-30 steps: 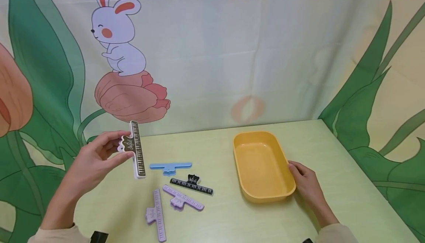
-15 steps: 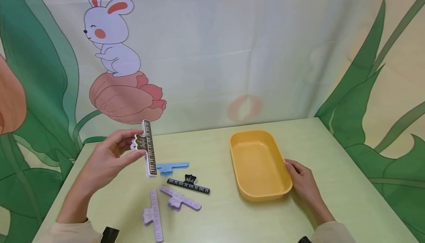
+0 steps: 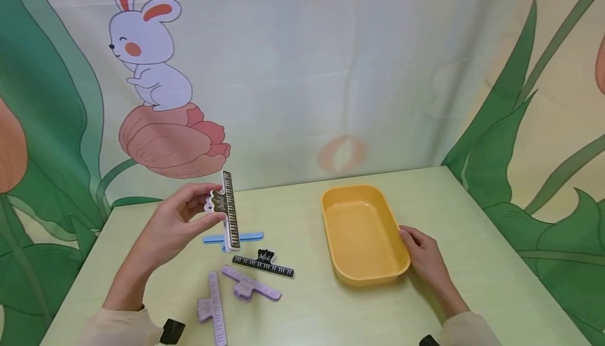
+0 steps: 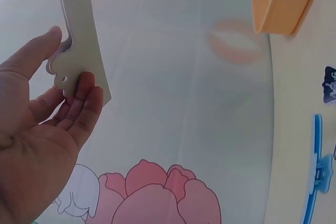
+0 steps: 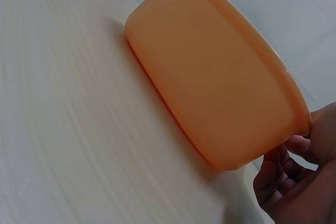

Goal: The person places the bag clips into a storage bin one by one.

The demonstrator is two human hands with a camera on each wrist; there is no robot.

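Observation:
My left hand [image 3: 170, 228] holds a white clip [image 3: 230, 212] with a black piano-key print, raised over the table. Thumb and fingers pinch its scalloped tab, and its long bar stands nearly upright. The left wrist view shows the clip's plain pale back [image 4: 84, 35]. Below it lies a blue clip [image 3: 252, 236], partly hidden in the head view. A black piano-key clip [image 3: 263, 266] and two lilac clips [image 3: 250, 283] lie nearer me. My right hand [image 3: 427, 264] grips the right side of a yellow tray [image 3: 361, 230], thumb at the rim, fingers curled below; no clip is inside.
The pale table [image 3: 326, 314] meets a printed cloth backdrop [image 3: 274, 99] along its far edge. A rabbit and flower are drawn on the cloth at left, with large leaves at both sides. The tray stands right of the loose clips.
My left hand has carried the white clip rightward, from left of the blue clip to in front of it. My right hand stays on the tray. The head view has shifted slightly.

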